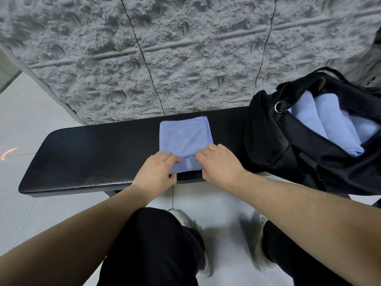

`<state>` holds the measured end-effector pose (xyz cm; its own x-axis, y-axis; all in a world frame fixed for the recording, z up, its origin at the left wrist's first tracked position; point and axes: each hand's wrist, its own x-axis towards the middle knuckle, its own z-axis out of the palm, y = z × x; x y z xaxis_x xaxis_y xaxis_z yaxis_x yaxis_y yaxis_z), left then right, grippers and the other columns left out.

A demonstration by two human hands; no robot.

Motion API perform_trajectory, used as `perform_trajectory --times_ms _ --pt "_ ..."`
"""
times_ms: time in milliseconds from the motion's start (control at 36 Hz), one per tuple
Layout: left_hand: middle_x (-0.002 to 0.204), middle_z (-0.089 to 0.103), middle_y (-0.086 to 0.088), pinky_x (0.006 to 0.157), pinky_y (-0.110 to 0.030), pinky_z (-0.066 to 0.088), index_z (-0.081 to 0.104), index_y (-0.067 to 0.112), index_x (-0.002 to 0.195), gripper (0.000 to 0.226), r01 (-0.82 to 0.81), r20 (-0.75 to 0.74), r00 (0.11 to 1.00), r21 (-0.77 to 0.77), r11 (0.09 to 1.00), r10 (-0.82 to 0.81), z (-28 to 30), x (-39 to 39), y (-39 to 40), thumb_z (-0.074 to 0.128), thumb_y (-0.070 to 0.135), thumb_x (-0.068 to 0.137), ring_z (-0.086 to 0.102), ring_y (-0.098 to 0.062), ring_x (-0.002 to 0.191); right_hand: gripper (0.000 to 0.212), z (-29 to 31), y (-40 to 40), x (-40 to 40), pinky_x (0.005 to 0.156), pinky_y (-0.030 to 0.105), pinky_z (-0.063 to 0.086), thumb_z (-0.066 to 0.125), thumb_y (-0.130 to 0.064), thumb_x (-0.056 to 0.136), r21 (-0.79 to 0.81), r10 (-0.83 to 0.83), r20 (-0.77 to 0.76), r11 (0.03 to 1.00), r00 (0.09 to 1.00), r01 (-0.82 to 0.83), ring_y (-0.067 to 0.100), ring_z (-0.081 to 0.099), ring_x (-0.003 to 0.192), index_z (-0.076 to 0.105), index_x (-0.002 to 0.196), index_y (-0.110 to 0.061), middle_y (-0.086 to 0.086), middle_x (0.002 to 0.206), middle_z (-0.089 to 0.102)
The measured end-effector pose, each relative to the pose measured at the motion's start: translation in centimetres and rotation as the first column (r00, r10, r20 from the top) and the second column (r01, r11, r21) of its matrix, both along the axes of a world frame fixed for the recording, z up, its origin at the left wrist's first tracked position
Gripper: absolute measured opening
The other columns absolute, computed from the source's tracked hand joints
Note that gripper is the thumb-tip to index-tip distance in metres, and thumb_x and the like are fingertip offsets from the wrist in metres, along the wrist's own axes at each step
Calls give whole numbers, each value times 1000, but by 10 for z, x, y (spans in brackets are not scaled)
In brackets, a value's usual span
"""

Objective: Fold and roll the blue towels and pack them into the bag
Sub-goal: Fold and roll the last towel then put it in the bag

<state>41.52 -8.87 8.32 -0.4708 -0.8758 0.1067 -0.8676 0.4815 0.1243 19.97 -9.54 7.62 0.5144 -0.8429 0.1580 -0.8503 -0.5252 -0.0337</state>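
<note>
Head view: left hand (157, 169) and right hand (219, 164), fingers curled, pinch the near edge of 1 folded blue towel (184, 139) lying on the black bench (82, 157). Roll away from the body, evenly and tightly, keeping both ends aligned. At right, the open black bag (274, 141) holds rolled towels (332, 122).

Fuzzy cloth towel (183, 135), glossy bench (82, 157)
</note>
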Motion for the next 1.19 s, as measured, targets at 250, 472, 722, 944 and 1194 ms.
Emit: perform_trajectory --times_ms 250,472,722,944,1194 --pt "107 68 1 86 -32 42 67 12 115 36 -93 -8 996 65 994 94 1 -4 3 63 19 80 57 -23 97 31 6 3 1 90 30 32 46 -23 88 216 -22 7 976 1000 20 22 50 105 58 114 -14 0 109 61" --pt "101 67 0 81 -24 36 67 14 117 34 -131 -76 987 140 981 143 5 -9 8 56 18 84 50 -18 89 27 5 6 0 85 30 36 43 -30 92 311 -58 52 950 997 39 21 50 101 54 111 -13 3 108 58" --pt "82 51 9 77 -32 44 70 18 113 35 -146 -123 978 154 977 166 -1 -7 4 47 18 86 45 -18 78 34 5 -1 1 77 36 44 42 -17 91 371 -142 182 926 973 65 23 52 93 46 124 -23 -3 113 54" --pt "101 52 5 84 -32 24 69 28 111 36 -185 -42 982 -17 983 184 -11 -3 1 47 20 83 48 -22 90 28 3 -10 -4 86 33 28 45 -17 95 127 -92 155 989 984 72 20 42 104 66 110 -29 -7 112 54" --pt "88 65 2 61 -40 45 67 14 92 24 -86 -119 990 -105 991 73 -8 -4 -5 66 -2 74 56 -26 71 25 -4 -17 -6 60 32 45 59 -8 79 107 -47 186 994 981 27 25 56 69 75 92 -23 -2 80 66"
